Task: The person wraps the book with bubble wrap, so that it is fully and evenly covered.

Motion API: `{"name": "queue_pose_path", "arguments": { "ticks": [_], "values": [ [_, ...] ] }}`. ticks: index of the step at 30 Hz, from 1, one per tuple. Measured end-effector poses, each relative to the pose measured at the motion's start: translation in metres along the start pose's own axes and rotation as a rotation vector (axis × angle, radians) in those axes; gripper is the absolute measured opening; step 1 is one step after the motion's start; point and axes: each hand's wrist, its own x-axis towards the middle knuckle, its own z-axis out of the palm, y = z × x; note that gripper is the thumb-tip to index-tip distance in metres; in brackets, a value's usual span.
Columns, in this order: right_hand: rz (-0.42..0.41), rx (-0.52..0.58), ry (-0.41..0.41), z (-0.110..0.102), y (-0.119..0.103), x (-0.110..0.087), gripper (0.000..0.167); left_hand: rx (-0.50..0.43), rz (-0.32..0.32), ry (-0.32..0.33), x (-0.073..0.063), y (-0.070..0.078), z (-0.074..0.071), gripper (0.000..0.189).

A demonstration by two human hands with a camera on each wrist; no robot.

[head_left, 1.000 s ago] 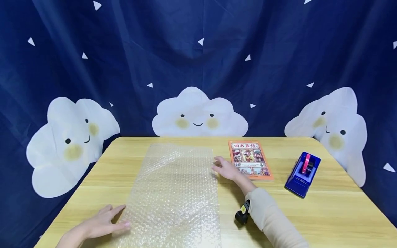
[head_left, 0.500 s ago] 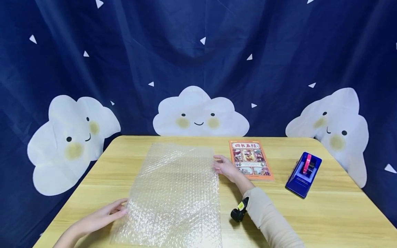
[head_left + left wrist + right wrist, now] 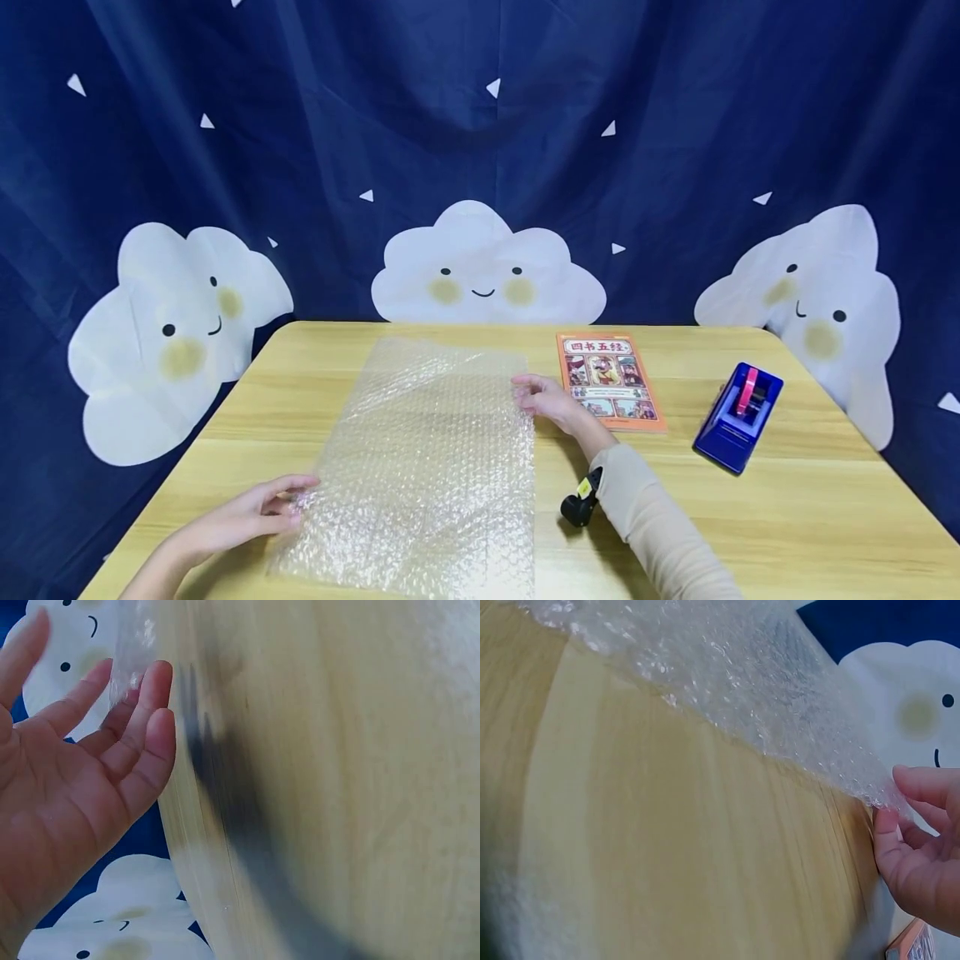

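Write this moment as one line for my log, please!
left hand: at left edge of wrap | right hand: pinches wrap's right edge | book: right of wrap, on table | dispenser: right of book, on table

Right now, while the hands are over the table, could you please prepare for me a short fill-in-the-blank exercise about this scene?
1. The right hand pinches the edge of the clear ____ wrap.
2. The tape dispenser is coloured ____.
3. Between the wrap and the tape dispenser lies a ____ with an orange-bordered cover.
4. The curtain behind the table shows smiling white ____.

Missing words: bubble; blue; book; clouds.
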Motion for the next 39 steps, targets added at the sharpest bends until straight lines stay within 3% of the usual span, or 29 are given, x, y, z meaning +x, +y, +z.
{"name": "queue_pose_path", "arguments": {
  "ticks": [9,26,39],
  "values": [
    [0.007,-0.007,-0.004,0.0,-0.001,-0.001,0.049,0.04,0.075,0.003,0.003,-0.004,0.002,0.059],
    [0.008,-0.046,0.0,-0.004,-0.001,-0.007,0.05,0.232,0.026,0.057,0.005,-0.004,0.0,0.073],
    [0.02,-0.019,-0.007,-0.01,0.0,-0.014,0.049,0.222,0.048,0.013,0.014,-0.004,-0.005,0.074]
  ]
}}
